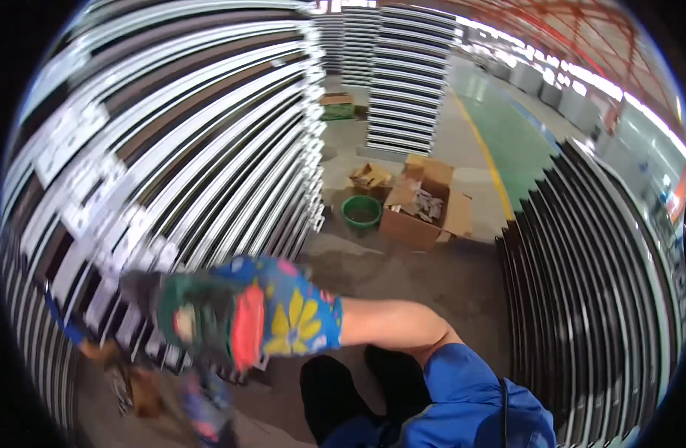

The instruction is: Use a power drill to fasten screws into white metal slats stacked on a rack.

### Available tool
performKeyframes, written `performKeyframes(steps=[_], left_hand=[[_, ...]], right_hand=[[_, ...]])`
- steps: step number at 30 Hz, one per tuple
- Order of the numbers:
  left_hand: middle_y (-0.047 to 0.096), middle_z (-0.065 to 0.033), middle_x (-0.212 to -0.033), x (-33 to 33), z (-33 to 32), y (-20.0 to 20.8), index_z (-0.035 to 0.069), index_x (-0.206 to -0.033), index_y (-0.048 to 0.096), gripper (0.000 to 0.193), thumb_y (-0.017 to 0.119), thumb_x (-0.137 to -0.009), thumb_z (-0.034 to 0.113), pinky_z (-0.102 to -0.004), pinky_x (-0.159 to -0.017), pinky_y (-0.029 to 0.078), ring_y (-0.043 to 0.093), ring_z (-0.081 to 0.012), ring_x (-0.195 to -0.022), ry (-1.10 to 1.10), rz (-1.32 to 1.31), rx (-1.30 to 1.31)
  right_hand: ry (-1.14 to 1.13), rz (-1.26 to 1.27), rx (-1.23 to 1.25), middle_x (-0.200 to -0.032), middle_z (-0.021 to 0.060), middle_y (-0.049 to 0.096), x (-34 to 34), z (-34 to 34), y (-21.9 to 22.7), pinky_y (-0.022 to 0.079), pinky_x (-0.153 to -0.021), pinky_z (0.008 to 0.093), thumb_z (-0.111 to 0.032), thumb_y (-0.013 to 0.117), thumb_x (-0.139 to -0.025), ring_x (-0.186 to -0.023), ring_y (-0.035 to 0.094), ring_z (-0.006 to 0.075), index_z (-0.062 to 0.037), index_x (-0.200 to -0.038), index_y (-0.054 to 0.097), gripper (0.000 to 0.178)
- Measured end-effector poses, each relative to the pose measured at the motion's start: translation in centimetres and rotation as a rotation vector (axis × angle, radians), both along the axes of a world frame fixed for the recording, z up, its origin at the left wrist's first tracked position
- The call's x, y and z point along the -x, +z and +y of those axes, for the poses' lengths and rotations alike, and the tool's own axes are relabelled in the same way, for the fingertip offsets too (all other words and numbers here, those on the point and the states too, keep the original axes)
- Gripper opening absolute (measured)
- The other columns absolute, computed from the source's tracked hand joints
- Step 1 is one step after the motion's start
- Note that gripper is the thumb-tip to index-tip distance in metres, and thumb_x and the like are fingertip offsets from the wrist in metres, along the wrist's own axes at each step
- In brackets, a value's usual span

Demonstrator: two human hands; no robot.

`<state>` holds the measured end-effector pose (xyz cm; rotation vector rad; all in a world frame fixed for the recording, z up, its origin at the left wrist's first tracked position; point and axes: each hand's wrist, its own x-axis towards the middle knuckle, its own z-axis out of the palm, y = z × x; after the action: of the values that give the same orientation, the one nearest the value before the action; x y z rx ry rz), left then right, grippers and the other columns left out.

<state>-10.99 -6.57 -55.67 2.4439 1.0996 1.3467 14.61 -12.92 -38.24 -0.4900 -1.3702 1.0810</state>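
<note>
My right hand (294,310) wears a blue floral glove and reaches left across the picture. It is closed on a green, black and red power tool (205,321) that looks like a drill, though motion blurs it. The tool's dark nose points at the left-hand stack of metal frames (231,172), close to the pale corner pieces (89,194); contact cannot be made out. Low at the left, my left hand (207,407) shows as a smeared floral glove below the tool. Its fingers are too blurred to read.
A tall stack of dark-edged frames (582,299) rises at the right. Ahead, a green basin (361,211) stands beside an open cardboard box (410,228) of small pieces. Another stack (410,82) is behind them. A yellow line (481,145) borders the green walkway (500,127).
</note>
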Motion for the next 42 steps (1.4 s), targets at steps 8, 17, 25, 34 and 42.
performKeyframes(steps=[8, 17, 25, 34, 42], left_hand=[[0.047, -0.0043, -0.089, -1.9, -8.0, -19.1, 0.001, -0.115, 0.046, 0.026, 0.043, -0.089, 0.004, -0.0289, -0.067, 0.041, 0.046, -0.0141, -0.076, -0.610, -1.130, 2.144], [0.056, -0.0028, -0.076, -10.9, -3.9, -11.0, 0.008, -0.112, 0.054, 0.026, 0.042, -0.096, 0.024, -0.0221, -0.048, 0.038, 0.048, -0.0103, -0.059, -0.540, -0.527, 1.490], [0.026, 0.0041, -0.057, -16.5, -4.4, -1.9, 0.011, -0.102, 0.054, 0.037, 0.039, -0.094, 0.044, -0.0245, -0.043, 0.029, 0.031, -0.0096, -0.048, -0.365, -0.966, 2.011], [0.051, -0.0002, -0.067, -14.1, -0.4, 3.1, 0.011, -0.108, 0.052, 0.027, 0.062, -0.085, 0.022, -0.0226, -0.039, 0.034, 0.041, -0.0087, -0.048, -0.527, -0.757, 1.293], [0.044, 0.0008, -0.062, -9.2, 1.6, 8.8, 0.010, -0.104, 0.054, 0.030, 0.066, -0.082, 0.026, -0.0190, -0.041, 0.033, 0.039, -0.0084, -0.048, -0.768, -0.863, 0.901]], right_hand=[[-0.006, -0.282, -0.205, -0.116, 0.0088, 0.056, -4.6, -3.6, -4.5, 0.048, -0.085, 0.0271, -0.008, 0.046, -0.090, -0.102, 0.057, 0.0152, -0.0031, -0.121, 0.048, 0.032], [-0.048, -0.018, -0.001, -0.113, 0.0070, 0.058, -8.9, -4.6, -9.1, 0.048, -0.083, 0.0266, -0.009, 0.047, -0.090, -0.100, 0.057, 0.0152, -0.0038, -0.119, 0.050, 0.029], [-0.008, 0.197, 0.117, -0.109, 0.0054, 0.059, -11.5, -6.0, -12.2, 0.048, -0.082, 0.0262, -0.010, 0.047, -0.090, -0.099, 0.058, 0.0152, -0.0044, -0.116, 0.053, 0.027], [-0.233, -0.091, -0.240, -0.104, 0.0056, 0.060, -11.0, -9.6, -4.0, 0.049, -0.082, 0.0268, -0.008, 0.052, -0.088, -0.094, 0.057, 0.0137, -0.0042, -0.108, 0.055, 0.021], [-0.128, -0.373, -0.145, -0.118, 0.0075, 0.057, -11.3, -5.9, -4.8, 0.040, -0.097, 0.0313, -0.017, 0.060, -0.084, -0.109, 0.053, 0.0191, -0.0074, -0.120, 0.052, 0.039]])
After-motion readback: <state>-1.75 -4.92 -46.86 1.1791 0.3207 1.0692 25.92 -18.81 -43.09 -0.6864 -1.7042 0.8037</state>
